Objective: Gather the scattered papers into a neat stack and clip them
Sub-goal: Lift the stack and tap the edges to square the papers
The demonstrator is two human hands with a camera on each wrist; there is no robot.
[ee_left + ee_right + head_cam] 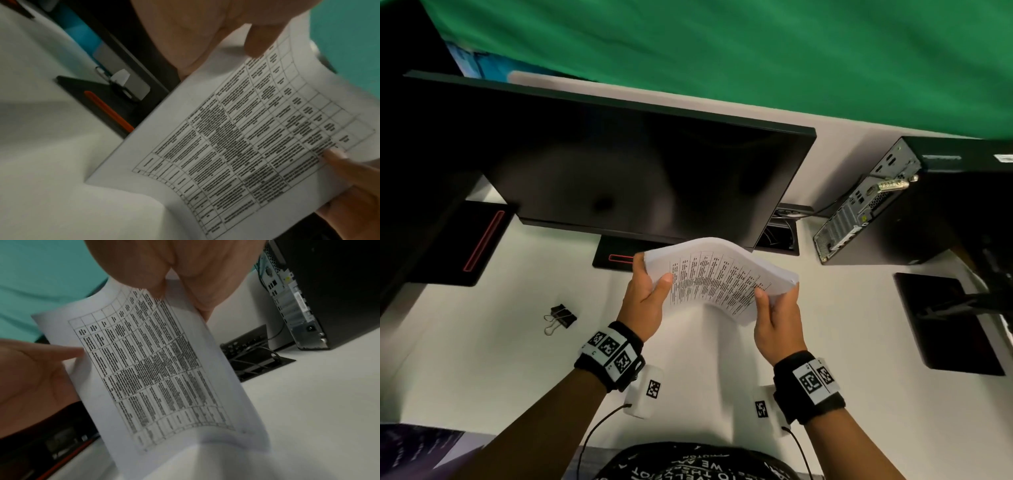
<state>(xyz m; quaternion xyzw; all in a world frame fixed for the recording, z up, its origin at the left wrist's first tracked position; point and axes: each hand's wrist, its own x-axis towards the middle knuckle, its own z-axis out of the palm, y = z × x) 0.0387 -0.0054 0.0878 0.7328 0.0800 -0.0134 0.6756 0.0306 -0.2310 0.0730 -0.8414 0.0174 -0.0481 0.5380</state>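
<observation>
papers (717, 274) are gathered into one stack, held in the air above the desk (482, 359) in front of the monitor (619, 171). left hand (645, 294) grasps one side, thumb on top; right hand (777, 320) pinches the other. stack sags in the middle and looks roughly squared. clip (560, 317) lies on the desk well left, untouched, so clipping is left.

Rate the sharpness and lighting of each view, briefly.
Head view: fairly sharp, wide-angle bending at the edges, the paper stack throwing a soft shadow on the white desk. Left wrist view: dim, the printed table smeared by blur. Right wrist view: likewise soft, the left hand blurred at the edge.
</observation>
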